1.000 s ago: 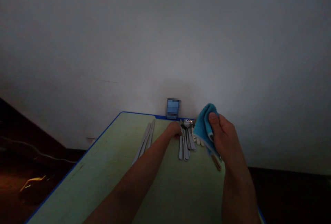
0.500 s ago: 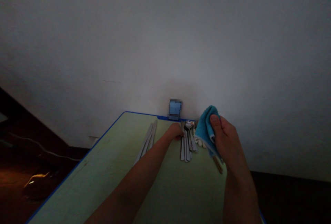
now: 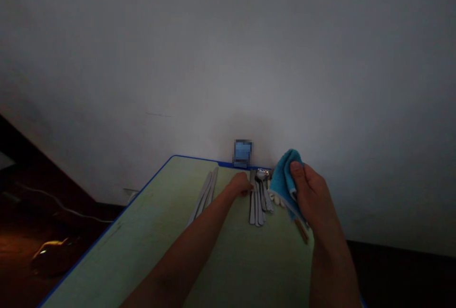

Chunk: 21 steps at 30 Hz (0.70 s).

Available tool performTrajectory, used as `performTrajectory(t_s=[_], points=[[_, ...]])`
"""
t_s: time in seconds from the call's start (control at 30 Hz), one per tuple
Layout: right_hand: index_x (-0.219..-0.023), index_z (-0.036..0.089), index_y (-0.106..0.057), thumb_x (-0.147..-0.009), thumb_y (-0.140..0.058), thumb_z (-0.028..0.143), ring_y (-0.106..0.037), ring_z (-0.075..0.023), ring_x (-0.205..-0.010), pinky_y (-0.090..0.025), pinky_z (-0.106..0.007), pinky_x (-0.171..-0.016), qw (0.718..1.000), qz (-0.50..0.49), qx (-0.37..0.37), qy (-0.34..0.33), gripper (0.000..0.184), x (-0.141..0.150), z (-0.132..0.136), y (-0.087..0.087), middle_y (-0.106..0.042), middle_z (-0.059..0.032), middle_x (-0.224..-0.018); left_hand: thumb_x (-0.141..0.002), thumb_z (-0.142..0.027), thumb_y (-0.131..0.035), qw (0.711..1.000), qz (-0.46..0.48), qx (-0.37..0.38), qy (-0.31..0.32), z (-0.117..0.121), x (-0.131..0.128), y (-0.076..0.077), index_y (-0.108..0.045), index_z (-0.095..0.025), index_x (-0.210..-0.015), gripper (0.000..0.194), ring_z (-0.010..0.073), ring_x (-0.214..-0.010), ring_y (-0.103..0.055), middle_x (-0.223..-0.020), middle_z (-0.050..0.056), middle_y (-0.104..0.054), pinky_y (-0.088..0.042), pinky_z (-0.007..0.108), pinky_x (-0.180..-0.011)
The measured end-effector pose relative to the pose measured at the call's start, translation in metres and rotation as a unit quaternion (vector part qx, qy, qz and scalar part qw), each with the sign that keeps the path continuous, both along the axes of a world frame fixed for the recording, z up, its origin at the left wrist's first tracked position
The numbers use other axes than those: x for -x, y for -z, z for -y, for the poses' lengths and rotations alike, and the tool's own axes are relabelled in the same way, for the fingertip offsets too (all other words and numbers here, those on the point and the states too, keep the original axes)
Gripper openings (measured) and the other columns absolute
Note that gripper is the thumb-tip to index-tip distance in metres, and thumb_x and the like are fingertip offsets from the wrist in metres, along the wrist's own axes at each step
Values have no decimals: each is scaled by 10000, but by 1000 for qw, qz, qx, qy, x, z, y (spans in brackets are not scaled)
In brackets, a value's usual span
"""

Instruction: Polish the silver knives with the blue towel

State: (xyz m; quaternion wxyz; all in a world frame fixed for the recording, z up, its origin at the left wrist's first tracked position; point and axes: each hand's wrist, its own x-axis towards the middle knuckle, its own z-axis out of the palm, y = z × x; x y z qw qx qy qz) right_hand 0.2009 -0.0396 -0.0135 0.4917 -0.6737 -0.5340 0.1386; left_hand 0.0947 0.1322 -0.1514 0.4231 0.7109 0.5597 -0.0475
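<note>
My right hand (image 3: 310, 189) pinches a folded blue cloth (image 3: 283, 175), which hangs above the right side of the table. My left hand (image 3: 241, 184) reaches to the far part of the table, its fingers curled at the left edge of a row of metal cutlery (image 3: 257, 210). Its fingertips are partly hidden, so what they hold, if anything, does not show. Metal spoons (image 3: 262, 174) lie in that row, bowls toward the wall. To the left, several table knives (image 3: 204, 194) lie side by side, partly behind my left forearm.
The pale green table (image 3: 156, 213) has a blue rim and stands against a grey wall (image 3: 228, 61). A small device with a blurred screen (image 3: 242, 152) leans at the back edge. White spoon-like pieces (image 3: 277, 200) and brown sticks (image 3: 302, 232) lie beneath and beside the cloth.
The view has shifted slightly, so everything sits a little lower in the picture. Both hands keep almost the same places, with the cloth still in my right hand.
</note>
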Motion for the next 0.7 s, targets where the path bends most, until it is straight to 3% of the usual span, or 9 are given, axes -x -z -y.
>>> performTrajectory(t_s=[0.33, 0.7], points=[[-624, 214, -419, -858, -348, 615, -384, -130, -529, -301, -269, -510, 1000, 12, 3, -4, 470, 2, -3, 1, -397, 38, -560, -891, -328, -542, 997, -9, -75, 28, 6, 28, -11, -565, -139, -1127, 303, 200, -943, -601, -1112, 82, -593, -515, 391, -799], [-611, 213, -405, -857, -350, 613, -374, -128, -525, -286, -271, -514, 1000, 22, 4, -1, 472, 5, -5, 4, -386, 41, -556, -895, -333, -535, 993, -14, -118, 6, 4, 73, -22, -581, -132, -1084, 279, 182, -893, -613, -1054, 71, -616, -523, 373, -770]])
